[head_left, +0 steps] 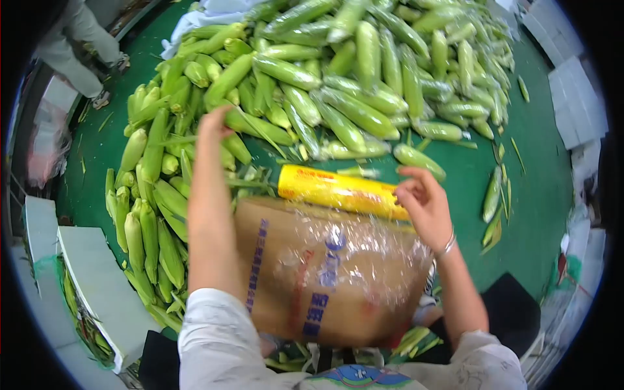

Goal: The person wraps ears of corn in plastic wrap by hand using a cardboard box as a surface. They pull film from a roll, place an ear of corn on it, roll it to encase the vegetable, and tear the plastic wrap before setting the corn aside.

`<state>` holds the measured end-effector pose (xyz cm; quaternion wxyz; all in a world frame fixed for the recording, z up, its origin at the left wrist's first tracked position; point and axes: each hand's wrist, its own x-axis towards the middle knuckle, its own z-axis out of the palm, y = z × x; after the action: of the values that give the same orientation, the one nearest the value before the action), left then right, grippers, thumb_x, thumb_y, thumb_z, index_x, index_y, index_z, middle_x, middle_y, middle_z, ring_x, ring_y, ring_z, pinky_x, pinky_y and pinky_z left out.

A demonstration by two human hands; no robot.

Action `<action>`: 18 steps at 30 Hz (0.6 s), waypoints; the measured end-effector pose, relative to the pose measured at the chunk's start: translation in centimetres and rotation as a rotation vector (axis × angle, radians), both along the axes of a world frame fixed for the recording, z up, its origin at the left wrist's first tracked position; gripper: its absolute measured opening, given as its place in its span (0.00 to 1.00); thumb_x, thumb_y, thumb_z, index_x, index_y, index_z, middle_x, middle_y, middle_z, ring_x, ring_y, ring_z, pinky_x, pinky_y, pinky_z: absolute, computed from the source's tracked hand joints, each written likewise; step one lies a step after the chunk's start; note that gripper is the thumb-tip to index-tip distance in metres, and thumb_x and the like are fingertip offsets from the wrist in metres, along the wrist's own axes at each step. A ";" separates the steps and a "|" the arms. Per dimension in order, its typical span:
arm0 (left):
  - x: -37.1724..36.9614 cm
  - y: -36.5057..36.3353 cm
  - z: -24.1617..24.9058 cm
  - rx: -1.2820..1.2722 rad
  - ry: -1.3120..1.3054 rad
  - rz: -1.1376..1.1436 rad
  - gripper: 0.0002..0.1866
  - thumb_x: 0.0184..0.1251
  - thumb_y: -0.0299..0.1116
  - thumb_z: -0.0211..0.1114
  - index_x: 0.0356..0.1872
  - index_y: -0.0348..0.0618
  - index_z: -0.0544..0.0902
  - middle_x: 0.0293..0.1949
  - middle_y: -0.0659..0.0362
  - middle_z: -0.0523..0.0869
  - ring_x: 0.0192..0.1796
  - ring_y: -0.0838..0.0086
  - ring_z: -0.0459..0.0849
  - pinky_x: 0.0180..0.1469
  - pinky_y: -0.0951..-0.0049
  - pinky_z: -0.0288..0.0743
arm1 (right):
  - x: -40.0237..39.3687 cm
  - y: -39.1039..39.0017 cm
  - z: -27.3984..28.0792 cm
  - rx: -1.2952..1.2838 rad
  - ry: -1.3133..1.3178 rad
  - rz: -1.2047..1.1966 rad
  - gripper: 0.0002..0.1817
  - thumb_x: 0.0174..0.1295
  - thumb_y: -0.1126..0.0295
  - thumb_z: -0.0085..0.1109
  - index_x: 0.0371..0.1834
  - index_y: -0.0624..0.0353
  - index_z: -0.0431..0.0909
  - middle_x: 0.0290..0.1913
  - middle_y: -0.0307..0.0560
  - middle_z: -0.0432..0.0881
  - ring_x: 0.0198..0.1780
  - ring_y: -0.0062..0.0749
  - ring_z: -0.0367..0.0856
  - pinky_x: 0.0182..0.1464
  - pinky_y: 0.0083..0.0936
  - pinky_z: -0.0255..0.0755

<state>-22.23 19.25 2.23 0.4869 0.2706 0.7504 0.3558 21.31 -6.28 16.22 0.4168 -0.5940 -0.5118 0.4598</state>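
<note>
My left hand (216, 126) reaches forward into the heap of unhusked corn, its fingers closed at the near end of a green ear of corn (263, 128); part of the fingers is hidden. My right hand (422, 201) is loosely curled beside the right end of a yellow roll of plastic wrap (338, 190), fingers apart and nothing visible in them. The roll lies along the far edge of a brown cardboard box (279, 273) in front of me. Crumpled clear film (354, 253) covers part of the box's top.
Unwrapped ears (149, 240) are heaped on the left. Film-wrapped ears (370, 58) are piled at the back and right on the green surface (520, 182). A few ears (492, 195) lie apart on the right. White panels (97, 286) stand at the left. Another person's legs (81, 49) show at upper left.
</note>
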 end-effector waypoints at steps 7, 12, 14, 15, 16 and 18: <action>9.2 -24.0 15.2 0.486 -0.257 -0.332 0.26 0.58 0.29 0.69 0.59 0.33 0.75 0.51 0.51 0.83 0.48 0.62 0.83 0.50 0.64 0.79 | -2.2 -21.7 0.8 0.026 -0.675 0.062 0.27 0.49 0.66 0.74 0.51 0.61 0.73 0.42 0.50 0.76 0.46 0.45 0.76 0.48 0.34 0.72; 17.3 -29.4 19.8 0.458 0.587 -1.200 0.36 0.48 0.25 0.73 0.64 0.51 0.74 0.57 0.52 0.80 0.61 0.56 0.74 0.65 0.60 0.68 | -0.4 -25.1 -4.3 0.223 -0.843 0.056 0.17 0.49 0.80 0.60 0.44 0.61 0.73 0.40 0.52 0.73 0.44 0.51 0.73 0.45 0.40 0.71; 18.0 -30.5 16.6 0.540 0.660 -1.375 0.37 0.48 0.26 0.74 0.65 0.53 0.73 0.56 0.53 0.80 0.61 0.56 0.73 0.65 0.60 0.68 | -0.3 -24.9 -3.4 0.306 -0.706 0.106 0.14 0.46 0.86 0.51 0.38 0.62 0.72 0.38 0.55 0.71 0.42 0.53 0.72 0.43 0.41 0.71; 18.3 -30.9 15.1 0.604 0.730 -1.549 0.39 0.47 0.27 0.75 0.65 0.55 0.73 0.54 0.53 0.80 0.61 0.55 0.72 0.65 0.59 0.68 | -0.2 -25.6 -1.3 0.332 -0.624 0.116 0.14 0.47 0.87 0.50 0.37 0.62 0.72 0.37 0.56 0.70 0.42 0.54 0.72 0.42 0.40 0.71; 18.4 -31.4 14.6 0.619 0.741 -1.542 0.39 0.47 0.27 0.75 0.65 0.55 0.73 0.54 0.53 0.80 0.61 0.55 0.72 0.65 0.59 0.68 | -0.1 -25.5 -0.1 0.348 -0.630 0.112 0.14 0.47 0.87 0.50 0.37 0.62 0.72 0.37 0.56 0.70 0.42 0.54 0.72 0.42 0.40 0.71; 18.4 -33.0 14.4 0.573 0.709 -1.764 0.39 0.47 0.28 0.75 0.66 0.56 0.72 0.55 0.56 0.77 0.60 0.54 0.73 0.64 0.57 0.69 | -0.7 -25.3 1.9 0.327 -0.525 -0.079 0.14 0.48 0.89 0.48 0.37 0.63 0.71 0.36 0.56 0.69 0.41 0.55 0.72 0.41 0.40 0.69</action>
<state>-3.81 -13.72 16.59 0.2407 0.9304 0.2682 -0.0675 20.62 -31.55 18.17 0.3779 -0.6369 -0.6457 0.1860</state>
